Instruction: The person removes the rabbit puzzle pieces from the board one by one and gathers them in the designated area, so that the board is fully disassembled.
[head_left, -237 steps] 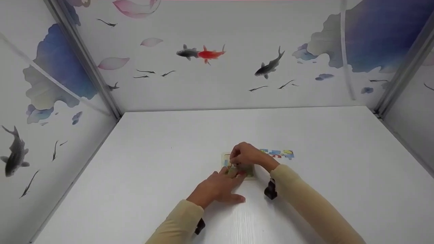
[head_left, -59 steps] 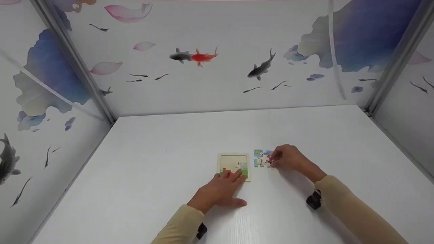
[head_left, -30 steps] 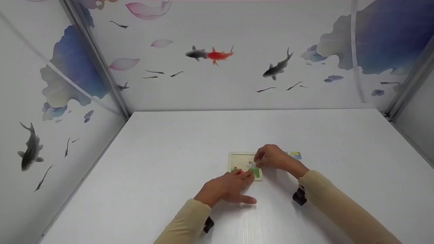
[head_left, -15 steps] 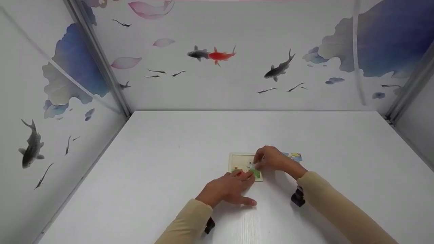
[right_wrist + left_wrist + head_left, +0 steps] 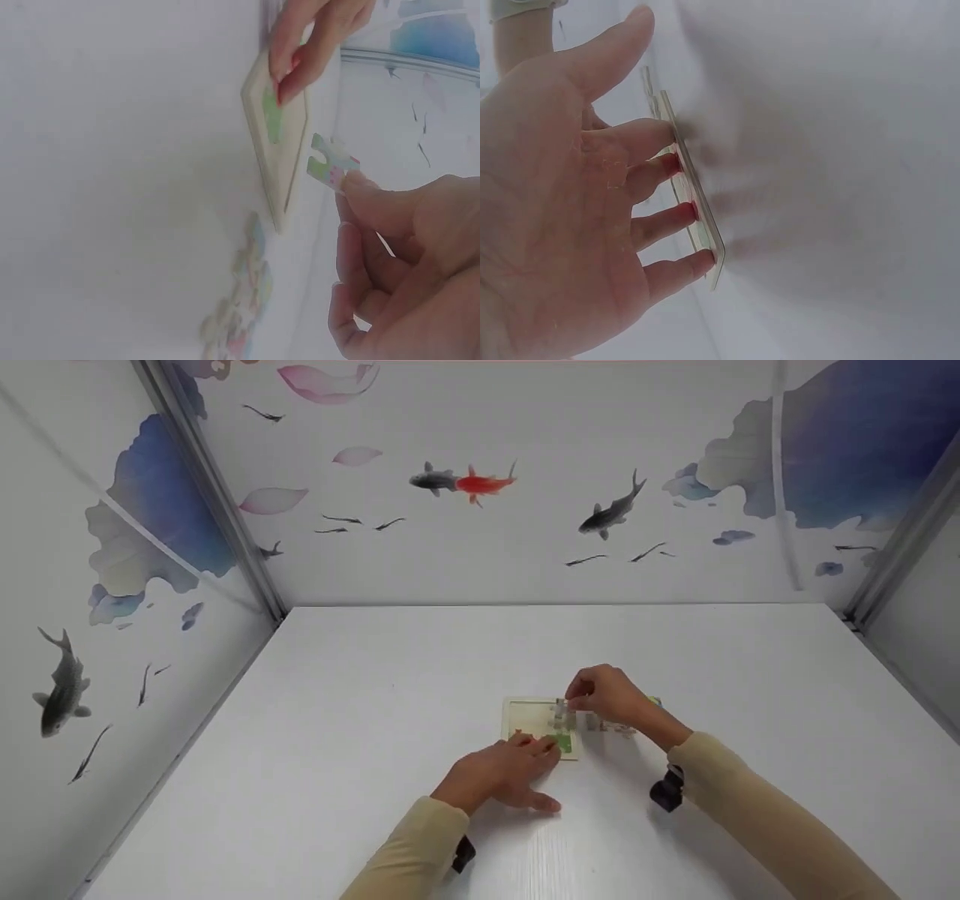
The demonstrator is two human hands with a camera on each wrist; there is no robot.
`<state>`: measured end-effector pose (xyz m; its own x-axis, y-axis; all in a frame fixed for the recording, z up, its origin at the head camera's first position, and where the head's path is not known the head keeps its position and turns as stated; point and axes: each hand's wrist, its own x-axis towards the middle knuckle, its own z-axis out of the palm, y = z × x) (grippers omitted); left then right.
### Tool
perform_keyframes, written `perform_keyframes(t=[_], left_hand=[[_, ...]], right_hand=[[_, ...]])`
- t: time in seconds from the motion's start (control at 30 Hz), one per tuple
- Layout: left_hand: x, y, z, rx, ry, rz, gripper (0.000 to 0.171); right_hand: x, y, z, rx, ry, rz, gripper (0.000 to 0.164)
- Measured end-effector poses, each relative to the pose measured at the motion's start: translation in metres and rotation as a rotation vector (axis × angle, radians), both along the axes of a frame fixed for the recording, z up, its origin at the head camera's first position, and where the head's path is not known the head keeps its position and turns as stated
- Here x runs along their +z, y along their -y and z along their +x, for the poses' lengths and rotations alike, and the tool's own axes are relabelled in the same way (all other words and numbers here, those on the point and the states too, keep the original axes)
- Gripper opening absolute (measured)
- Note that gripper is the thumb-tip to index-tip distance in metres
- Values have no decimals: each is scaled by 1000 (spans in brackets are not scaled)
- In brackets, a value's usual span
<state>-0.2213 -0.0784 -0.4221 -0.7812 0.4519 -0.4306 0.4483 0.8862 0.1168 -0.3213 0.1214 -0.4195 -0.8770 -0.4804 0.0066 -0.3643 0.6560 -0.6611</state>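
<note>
A shallow square wooden puzzle tray (image 5: pixel 529 715) lies on the table, with green and red pieces fitted along its near side. My left hand (image 5: pixel 501 774) rests on that near side, fingers extended; in the left wrist view its fingertips (image 5: pixel 701 262) press at the tray's edge. Between thumb and fingers, my right hand (image 5: pixel 611 695) pinches a jigsaw puzzle piece (image 5: pixel 334 161), pale with green, pink and blue print. The right wrist view shows this piece raised off the tray, near its far right corner. Much of the fitted picture is hidden under the left fingers.
Several loose puzzle pieces (image 5: pixel 244 300) lie in a cluster just right of the tray, partly covered by the right hand and forearm in the head view. White walls printed with fish stand behind and beside the white table (image 5: pixel 375 735).
From the loose pieces two seconds ago, the right hand came left with a piece to the tray's right side, then rose slightly away from me. The left hand stays on the tray.
</note>
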Motion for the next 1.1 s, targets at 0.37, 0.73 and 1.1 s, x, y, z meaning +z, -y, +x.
perform_keyframes(t=[0.37,0.73,1.1], left_hand=[[2,-3,-1,7,18,-9,87],[6,0,-2,66,27,5,81],[0,-1,-1,16,9,4,79]], right_hand=[[22,-73,8,-47,51,86,14],[-14,-98,15,-176,79,148,15],[-24,-102,21,-211,13,163,20]])
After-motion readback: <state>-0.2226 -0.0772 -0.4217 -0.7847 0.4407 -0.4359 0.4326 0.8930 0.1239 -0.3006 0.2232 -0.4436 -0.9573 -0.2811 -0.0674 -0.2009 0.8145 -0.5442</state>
